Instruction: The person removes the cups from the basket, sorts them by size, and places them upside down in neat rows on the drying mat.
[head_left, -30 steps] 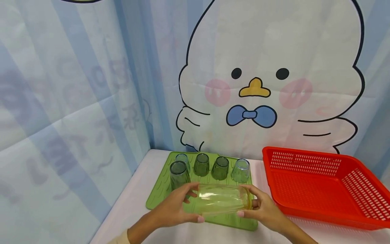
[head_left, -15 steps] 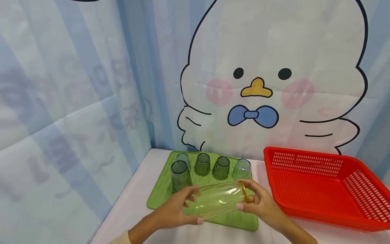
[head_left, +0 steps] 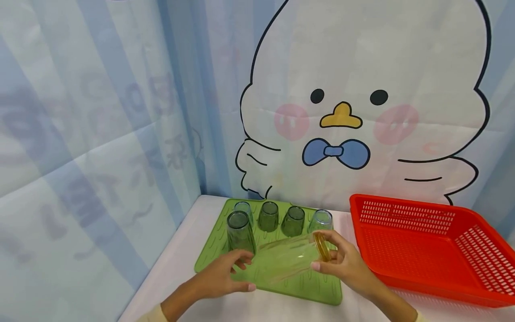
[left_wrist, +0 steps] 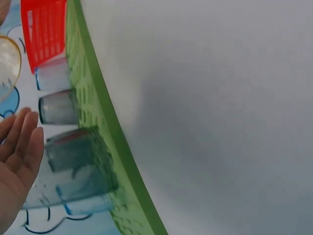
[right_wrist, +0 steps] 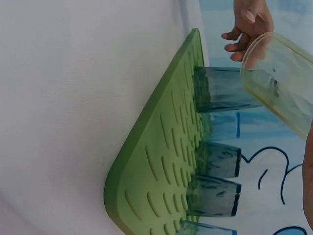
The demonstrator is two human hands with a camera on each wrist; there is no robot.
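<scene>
My right hand [head_left: 349, 261] grips a tall yellow-tinted drinking glass [head_left: 287, 257] by its thicker amber end. The glass is tilted on its side over the green drying mat [head_left: 311, 293], its other end sloping down to the left. Off that lower end, my left hand [head_left: 217, 276] has its fingers spread and holds nothing. In the right wrist view the glass's round rim [right_wrist: 249, 54] faces the left hand [right_wrist: 253, 22]. Behind the left fingertips, a tall green-grey glass [head_left: 240, 235] stands upside down on the mat.
Along the mat's back row stand two short dark glasses [head_left: 268, 217] and two pale blue ones, one [head_left: 321, 218] partly behind the right hand. A red plastic basket [head_left: 426, 282] sits to the right. A printed curtain [head_left: 342, 183] rises behind the table.
The yellow glass has tilted from nearly level, its right end rising. My left hand has let go of its left end and drawn back to the left; the right hand keeps its hold.
</scene>
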